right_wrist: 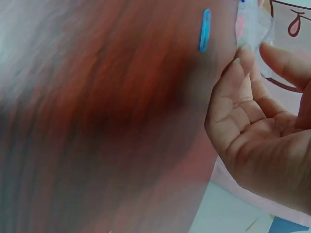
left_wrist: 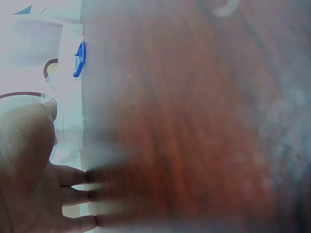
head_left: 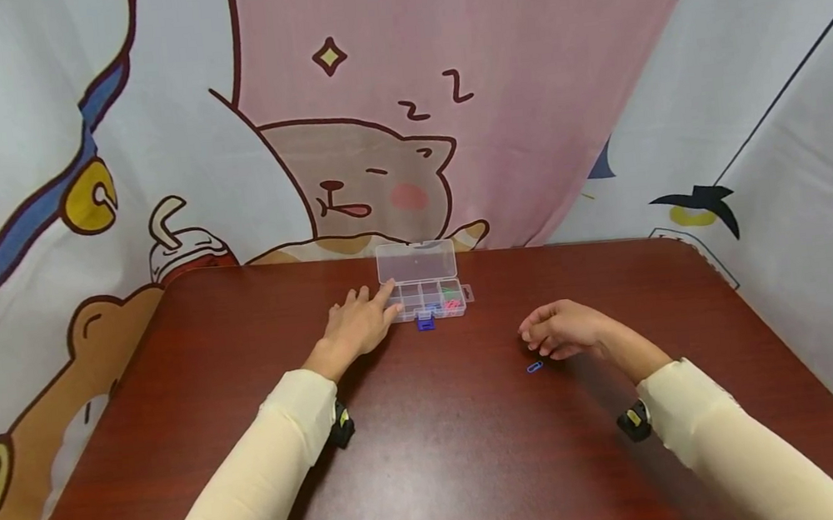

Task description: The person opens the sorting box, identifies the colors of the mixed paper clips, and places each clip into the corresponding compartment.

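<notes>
A clear plastic compartment box stands open at the table's far middle, with pink and green clips in its right cells. My left hand lies flat on the table, fingers straight, its fingertips touching the box's left end. A small blue-purple clip lies just in front of the box; the blue clip shows beside the box in the left wrist view. My right hand rests on the table with loosely curled fingers and holds nothing. A blue paper clip lies just in front of it, seen also as the paper clip.
The dark red wooden table spreads bare in front of my arms. A cartoon-printed cloth backdrop hangs close behind the table's far edge and along both sides.
</notes>
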Available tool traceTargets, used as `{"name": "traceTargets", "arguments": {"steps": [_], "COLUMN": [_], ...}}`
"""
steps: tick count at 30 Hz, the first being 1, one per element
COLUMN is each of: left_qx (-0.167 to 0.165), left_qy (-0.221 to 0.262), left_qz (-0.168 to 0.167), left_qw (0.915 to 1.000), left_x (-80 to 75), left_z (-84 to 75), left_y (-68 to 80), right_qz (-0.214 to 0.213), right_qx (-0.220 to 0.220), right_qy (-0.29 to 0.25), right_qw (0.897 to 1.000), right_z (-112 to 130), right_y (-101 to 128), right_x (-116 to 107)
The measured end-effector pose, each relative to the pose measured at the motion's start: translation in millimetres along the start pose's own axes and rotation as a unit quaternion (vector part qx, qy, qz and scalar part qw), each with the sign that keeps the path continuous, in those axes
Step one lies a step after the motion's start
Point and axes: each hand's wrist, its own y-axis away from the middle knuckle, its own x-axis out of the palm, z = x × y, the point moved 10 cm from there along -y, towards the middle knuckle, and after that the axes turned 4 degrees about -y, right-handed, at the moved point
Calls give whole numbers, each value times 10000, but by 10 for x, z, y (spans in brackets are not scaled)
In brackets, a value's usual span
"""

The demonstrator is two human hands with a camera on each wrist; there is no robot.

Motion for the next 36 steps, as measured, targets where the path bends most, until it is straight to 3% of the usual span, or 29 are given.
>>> {"name": "traceTargets", "arguments": {"steps": [10,18,36], "left_qx": [-14,14,12], "left_qy": [38,-1,46], "left_qz": [25,16,73], "left_qw": [10000,10000,10000], "left_x": [-10,0,19], "left_z": [-12,-18,-6], "left_y": [-10,-7,-8], "right_qz": [64,77,-202], "right_qx": [20,-330,-682], "right_qy": [679,1306,1725], "right_qw": [9977,9909,9824], "right_z": [-127,-84,-47], "right_y": [57,52,68], "right_x": [11,46,88]}}
